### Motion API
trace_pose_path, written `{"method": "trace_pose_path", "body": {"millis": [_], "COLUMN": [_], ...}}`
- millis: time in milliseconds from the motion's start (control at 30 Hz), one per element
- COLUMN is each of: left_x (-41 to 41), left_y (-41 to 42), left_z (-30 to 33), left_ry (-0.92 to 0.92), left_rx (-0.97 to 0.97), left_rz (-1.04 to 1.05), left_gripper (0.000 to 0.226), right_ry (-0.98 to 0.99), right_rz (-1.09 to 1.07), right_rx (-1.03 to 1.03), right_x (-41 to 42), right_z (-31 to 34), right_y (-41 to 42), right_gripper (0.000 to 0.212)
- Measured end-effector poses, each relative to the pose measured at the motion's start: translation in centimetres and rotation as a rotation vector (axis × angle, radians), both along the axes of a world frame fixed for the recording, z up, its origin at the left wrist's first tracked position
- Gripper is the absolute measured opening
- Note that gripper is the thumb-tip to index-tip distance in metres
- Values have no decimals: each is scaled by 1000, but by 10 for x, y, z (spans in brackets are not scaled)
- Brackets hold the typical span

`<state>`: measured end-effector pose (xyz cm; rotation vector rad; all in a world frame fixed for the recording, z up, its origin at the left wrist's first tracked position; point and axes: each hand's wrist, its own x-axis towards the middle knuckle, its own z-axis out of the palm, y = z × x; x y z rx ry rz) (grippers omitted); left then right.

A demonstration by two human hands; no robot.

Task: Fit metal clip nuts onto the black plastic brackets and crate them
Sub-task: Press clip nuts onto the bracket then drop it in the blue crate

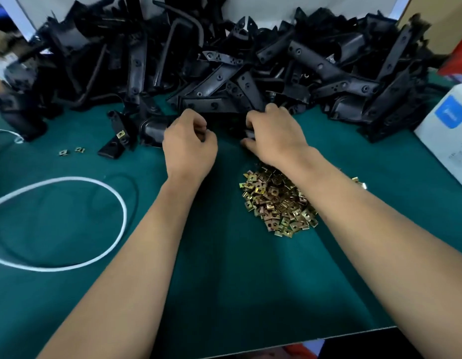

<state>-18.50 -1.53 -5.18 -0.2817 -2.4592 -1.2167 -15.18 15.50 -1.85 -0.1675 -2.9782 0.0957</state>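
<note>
Left hand (189, 149): fingers curled tight, contents hidden, can't tell. Right hand (274, 136): fingers curled into the bracket pile (250, 73) along the worktop's (224, 281) far edge, grip unclear. Clip nuts (276, 206) heaped centre-right. White box (447, 136) at right edge.

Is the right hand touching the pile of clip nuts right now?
Apart. The head view shows the right hand up at the black brackets, with green mat between it and the clip nut pile; only the forearm passes over it.
</note>
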Motion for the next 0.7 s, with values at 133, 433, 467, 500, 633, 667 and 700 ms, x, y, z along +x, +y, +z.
{"method": "trace_pose_path", "body": {"millis": [133,433,467,500,633,667,700], "left_x": [0,-1,1,3,22,25,27], "left_y": [-3,2,4,7,22,24,25], "left_z": [-3,-2,-1,0,12,13,12], "left_ry": [-10,9,39,28,-486,-592,-661], "left_rx": [0,-62,9,130,828,899,927], "left_rz": [-9,-16,-40,-82,-505,-604,-676], "left_gripper": [11,10,8,8,29,35,39], "right_ry": [39,286,424,541,576,529,475], "right_rz": [41,-112,-133,-135,74,146,212], "right_rx": [80,-320,-406,-534,-1201,-1189,-1097], "right_x": [1,19,22,26,38,39,39], "right_z": [3,14,15,15,19,19,20], "right_y": [-3,43,43,40,10,5,3], "right_gripper": [35,13,9,8,13,16,18]}}
